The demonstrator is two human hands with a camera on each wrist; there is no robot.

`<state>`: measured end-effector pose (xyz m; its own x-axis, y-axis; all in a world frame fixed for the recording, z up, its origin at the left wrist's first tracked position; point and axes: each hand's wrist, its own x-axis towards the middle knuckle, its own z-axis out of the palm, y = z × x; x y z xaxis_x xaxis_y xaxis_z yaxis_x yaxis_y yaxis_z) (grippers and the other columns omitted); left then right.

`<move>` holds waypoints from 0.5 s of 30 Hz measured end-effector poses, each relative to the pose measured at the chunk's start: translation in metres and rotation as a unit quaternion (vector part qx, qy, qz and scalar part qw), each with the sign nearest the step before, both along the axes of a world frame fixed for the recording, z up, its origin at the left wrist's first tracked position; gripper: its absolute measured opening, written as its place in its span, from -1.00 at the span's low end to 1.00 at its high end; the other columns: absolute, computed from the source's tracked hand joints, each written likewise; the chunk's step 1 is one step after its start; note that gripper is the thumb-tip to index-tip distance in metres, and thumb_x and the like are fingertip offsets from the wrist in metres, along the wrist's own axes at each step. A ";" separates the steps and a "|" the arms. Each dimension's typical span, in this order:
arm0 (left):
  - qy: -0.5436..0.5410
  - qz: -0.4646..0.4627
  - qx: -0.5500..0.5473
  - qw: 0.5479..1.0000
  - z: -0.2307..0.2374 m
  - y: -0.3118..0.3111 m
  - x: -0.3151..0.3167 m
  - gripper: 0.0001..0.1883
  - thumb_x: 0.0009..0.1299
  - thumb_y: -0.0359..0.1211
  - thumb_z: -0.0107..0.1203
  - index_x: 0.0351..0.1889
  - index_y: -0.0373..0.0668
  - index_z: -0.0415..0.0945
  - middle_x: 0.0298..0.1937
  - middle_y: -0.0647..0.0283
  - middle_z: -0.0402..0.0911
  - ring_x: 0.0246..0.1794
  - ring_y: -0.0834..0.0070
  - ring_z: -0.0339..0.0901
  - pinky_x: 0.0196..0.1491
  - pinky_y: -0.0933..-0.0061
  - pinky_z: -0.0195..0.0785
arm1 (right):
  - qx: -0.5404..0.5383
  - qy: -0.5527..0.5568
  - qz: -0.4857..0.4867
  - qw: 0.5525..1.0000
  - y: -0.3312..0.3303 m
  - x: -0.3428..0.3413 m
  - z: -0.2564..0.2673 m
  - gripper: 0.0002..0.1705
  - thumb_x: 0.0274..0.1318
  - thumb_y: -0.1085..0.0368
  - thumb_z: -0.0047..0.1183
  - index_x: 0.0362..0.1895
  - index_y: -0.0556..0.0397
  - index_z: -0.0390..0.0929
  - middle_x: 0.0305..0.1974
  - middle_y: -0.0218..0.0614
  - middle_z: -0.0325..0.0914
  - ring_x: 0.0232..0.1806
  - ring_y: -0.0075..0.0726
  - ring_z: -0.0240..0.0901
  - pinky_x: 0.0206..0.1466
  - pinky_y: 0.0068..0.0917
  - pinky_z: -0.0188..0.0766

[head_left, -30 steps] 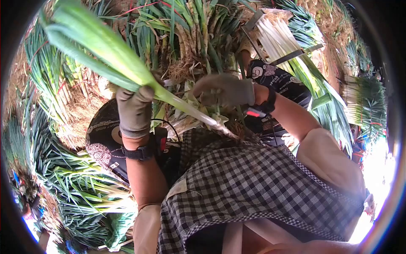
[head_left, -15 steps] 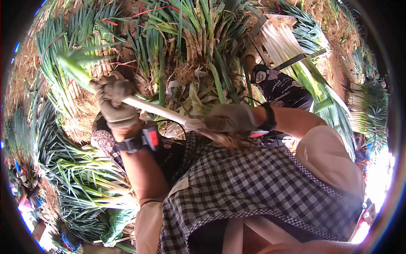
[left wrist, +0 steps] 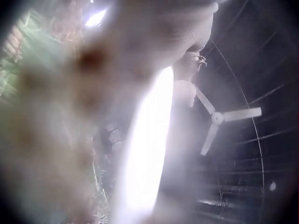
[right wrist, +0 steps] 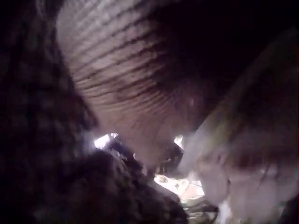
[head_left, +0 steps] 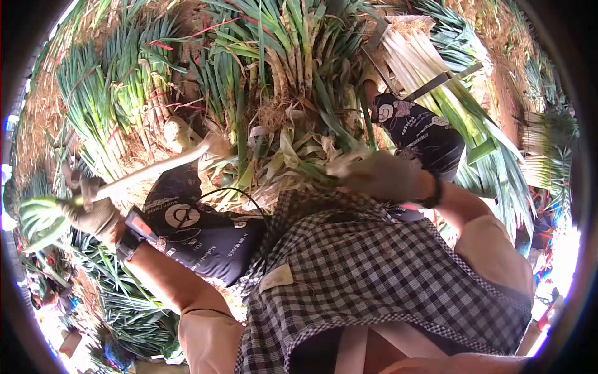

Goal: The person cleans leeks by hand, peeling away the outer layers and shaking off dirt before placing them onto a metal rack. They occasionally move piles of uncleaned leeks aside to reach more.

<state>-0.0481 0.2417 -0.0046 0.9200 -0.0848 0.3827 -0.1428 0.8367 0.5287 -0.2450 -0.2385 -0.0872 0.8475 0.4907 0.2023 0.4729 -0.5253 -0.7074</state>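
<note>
My gloved left hand (head_left: 96,218) grips a leek (head_left: 159,168) near its green leaves, out at the left. Its white shaft slants up to the right, ending in blurred roots. In the left wrist view a bright white shaft (left wrist: 147,154) runs beside the blurred glove. My gloved right hand (head_left: 383,177) is in front of the apron, apart from the leek, its fingers curled on a pale strip of leek leaf (head_left: 327,171). The right wrist view is dark, showing the ribbed glove (right wrist: 117,70) and a pale leafy shape (right wrist: 247,158).
Loose peelings (head_left: 283,156) lie between the knees. Tied leek bundles (head_left: 289,56) stand ahead, with more bundles (head_left: 118,106) to the left. Cleaned leeks (head_left: 414,56) lie in a metal-strip rack (head_left: 430,86) at the right. A checked apron (head_left: 374,268) covers the lap.
The left hand has swung outward left with the leek, whose root end has come away from the lap. The right hand has left the root end and moved slightly right.
</note>
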 end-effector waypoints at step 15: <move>0.100 0.128 0.233 0.959 -0.040 -0.063 0.002 -0.65 0.47 -0.29 -0.22 0.09 -0.34 0.33 -0.53 0.41 0.30 -0.81 0.78 0.02 -0.69 0.72 -0.01 | -0.297 0.148 0.088 0.939 0.146 0.237 -0.097 -0.58 0.19 -0.02 -0.11 -0.08 0.03 0.47 -0.22 -0.04 0.55 -0.17 0.08 0.51 -0.06 -0.08 0.37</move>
